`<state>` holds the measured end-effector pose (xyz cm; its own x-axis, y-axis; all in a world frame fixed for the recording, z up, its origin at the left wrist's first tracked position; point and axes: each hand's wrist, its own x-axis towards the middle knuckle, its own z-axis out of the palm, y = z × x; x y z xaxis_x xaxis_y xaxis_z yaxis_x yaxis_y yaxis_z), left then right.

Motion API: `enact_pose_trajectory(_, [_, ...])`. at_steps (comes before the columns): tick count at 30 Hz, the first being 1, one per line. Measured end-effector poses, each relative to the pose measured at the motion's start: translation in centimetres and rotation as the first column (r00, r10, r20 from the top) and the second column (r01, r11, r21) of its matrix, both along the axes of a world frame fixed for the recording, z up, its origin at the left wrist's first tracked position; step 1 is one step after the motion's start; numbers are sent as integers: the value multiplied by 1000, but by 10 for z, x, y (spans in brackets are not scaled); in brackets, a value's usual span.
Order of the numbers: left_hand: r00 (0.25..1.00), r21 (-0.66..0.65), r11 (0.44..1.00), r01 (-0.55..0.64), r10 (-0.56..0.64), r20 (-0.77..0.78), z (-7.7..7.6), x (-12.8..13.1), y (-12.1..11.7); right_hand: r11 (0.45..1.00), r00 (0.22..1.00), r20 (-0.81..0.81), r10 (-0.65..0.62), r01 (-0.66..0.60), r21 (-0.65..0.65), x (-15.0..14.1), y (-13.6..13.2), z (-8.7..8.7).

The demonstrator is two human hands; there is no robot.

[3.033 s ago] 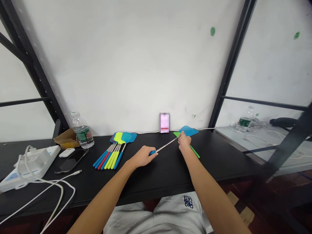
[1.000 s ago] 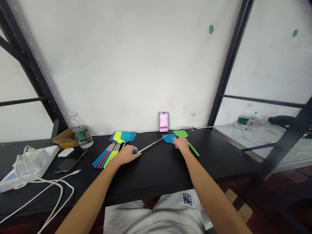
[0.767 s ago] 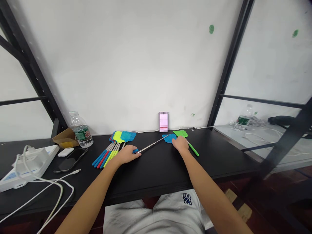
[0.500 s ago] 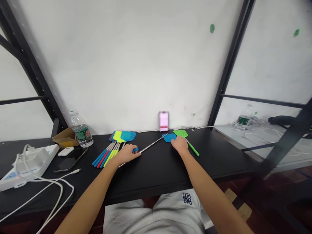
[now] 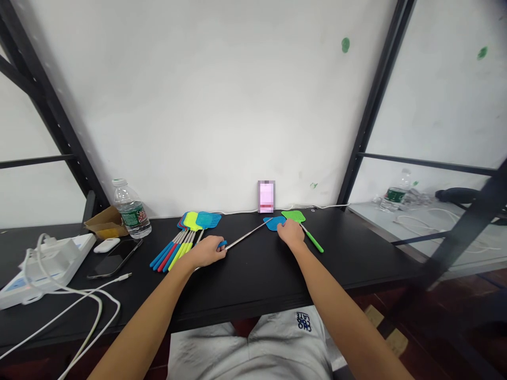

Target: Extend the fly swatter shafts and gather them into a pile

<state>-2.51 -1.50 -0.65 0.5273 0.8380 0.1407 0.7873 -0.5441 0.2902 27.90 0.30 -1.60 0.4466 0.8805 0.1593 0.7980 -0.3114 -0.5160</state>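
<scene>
A blue fly swatter (image 5: 272, 224) with a long metal rod lies slantwise across the space between my hands. My left hand (image 5: 208, 252) is closed around it at the near end, where a bit of blue handle (image 5: 222, 244) pokes out above the fingers. A length of thin rod also shows below this hand. My right hand (image 5: 292, 233) pinches the blue swatter head at its right edge. Just behind the right hand lies a green fly swatter (image 5: 315, 242). Left of my left hand several fly swatters (image 5: 191, 220) with blue, red and yellow handles lie fanned side by side.
At the left are a water bottle (image 5: 134, 214), a cardboard box (image 5: 106, 224), a white case (image 5: 106, 245), a dark phone (image 5: 115, 258) and a power strip (image 5: 81, 252) with white cables. A lit phone (image 5: 266, 197) leans on the wall behind the black table (image 5: 253, 279).
The fingers of my left hand have closed further round the handle, and the blue piece has tilted slightly to the right. My right hand stays at the swatter head.
</scene>
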Motion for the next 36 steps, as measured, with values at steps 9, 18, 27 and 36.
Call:
enact_pose_trajectory(9, [985, -47, 995, 85, -77, 155, 12, 7, -12, 987, 986, -154, -69, 91, 135, 6, 0, 8])
enact_pose_trajectory(18, [972, -136, 981, 137, -106, 211, 14, 12, -16, 986, 988, -149, -32, 56, 158, 8, 4, 5])
enact_pose_trajectory(27, [973, -88, 985, 146, -127, 191, 10, 23, -18, 967, 947, -317, -52, 126, 219, 11, 4, 5])
enact_pose_trajectory(36, [968, -66, 988, 143, -126, 216, 9, 28, -22, 941, 870, -493, -6, 171, 291, 17, 12, 2])
